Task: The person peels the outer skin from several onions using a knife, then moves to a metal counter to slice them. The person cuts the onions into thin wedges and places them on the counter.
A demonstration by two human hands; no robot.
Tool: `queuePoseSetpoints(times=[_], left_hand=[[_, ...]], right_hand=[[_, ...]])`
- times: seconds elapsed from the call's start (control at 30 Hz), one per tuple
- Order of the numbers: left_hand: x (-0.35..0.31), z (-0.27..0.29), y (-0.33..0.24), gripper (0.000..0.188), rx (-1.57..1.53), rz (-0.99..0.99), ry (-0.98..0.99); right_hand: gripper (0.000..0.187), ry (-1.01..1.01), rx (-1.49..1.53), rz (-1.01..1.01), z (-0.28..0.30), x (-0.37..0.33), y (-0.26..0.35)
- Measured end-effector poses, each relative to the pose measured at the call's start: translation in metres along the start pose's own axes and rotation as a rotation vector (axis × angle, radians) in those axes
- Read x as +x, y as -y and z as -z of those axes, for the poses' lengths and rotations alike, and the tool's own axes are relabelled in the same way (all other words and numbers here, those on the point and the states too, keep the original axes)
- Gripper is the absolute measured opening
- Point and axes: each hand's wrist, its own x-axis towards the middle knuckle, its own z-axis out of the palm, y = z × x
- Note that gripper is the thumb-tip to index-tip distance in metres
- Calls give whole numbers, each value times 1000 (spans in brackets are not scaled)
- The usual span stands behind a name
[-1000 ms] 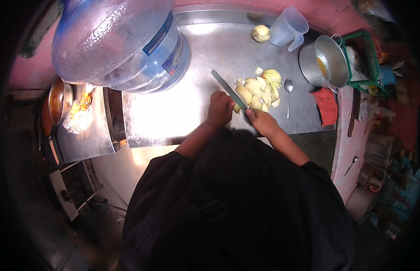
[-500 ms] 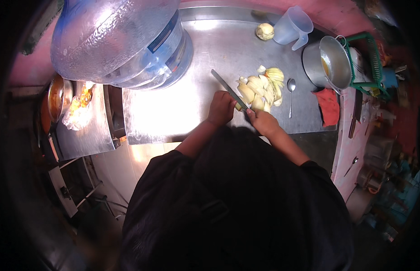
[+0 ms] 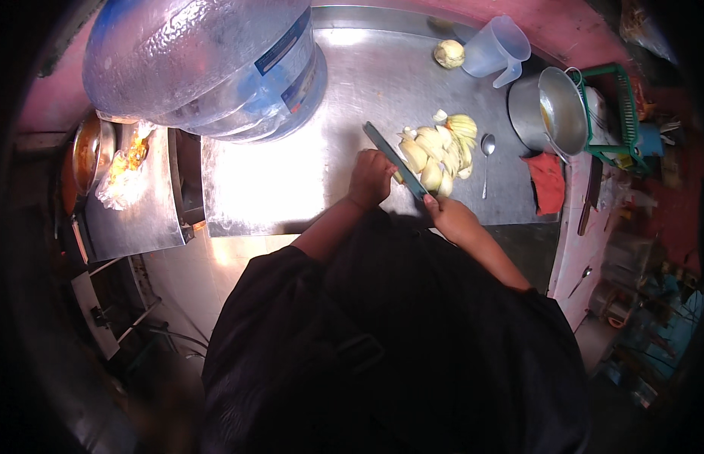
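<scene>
My right hand (image 3: 452, 218) is closed round the handle of a knife (image 3: 393, 157), whose long dark blade slants up to the left. Just left of the blade, my left hand (image 3: 371, 178) has its fingers curled round a small pale yellow-green vegetable piece (image 3: 398, 176), mostly hidden by fingers and blade. Right of the knife, a heap of pale yellow cut vegetable pieces (image 3: 444, 147) lies directly on the steel table (image 3: 352, 91). Some are wedges; those at the upper right lie as fanned slices. Their exact kind I cannot tell.
A big clear bluish water bottle (image 3: 208, 68) stands at the left. Beyond the heap are a whole pale round vegetable (image 3: 449, 54) and a plastic jug (image 3: 497, 47). To the right are a spoon (image 3: 486, 163), a metal pot (image 3: 526, 113), a red cloth (image 3: 546, 184) and a green basket (image 3: 630, 113).
The knife has turned so more of its blade's flat side shows. My right hand has shifted slightly right and toward me. My left hand stays nearly in place.
</scene>
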Motion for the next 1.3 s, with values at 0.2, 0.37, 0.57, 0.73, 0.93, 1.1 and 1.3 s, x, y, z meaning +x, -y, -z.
queuePoseSetpoints(times=[0.2, 0.37, 0.57, 0.73, 0.93, 1.1, 1.3], left_hand=[[0, 3, -2, 12, 18, 9, 27], [0, 1, 1, 11, -13, -18, 30], [29, 6, -21, 12, -46, 195, 205], [20, 53, -22, 13, -213, 322, 27], [-73, 189, -27, 7, -72, 528, -27], [-219, 252, -31, 33, 241, 1131, 313], [-471, 188, -76, 51, -32, 1724, 874]], right_hand=[[60, -159, -37, 83, -32, 34, 6], [58, 185, 581, -111, -23, 54, -14], [51, -160, 665, 54, -16, 28, -24], [48, -187, 685, 204, -39, 15, -43], [49, -46, 437, 168, -57, 21, -57], [47, -70, 750, 153, -39, 27, -62], [49, -145, 942, 234, 26, 26, -44]])
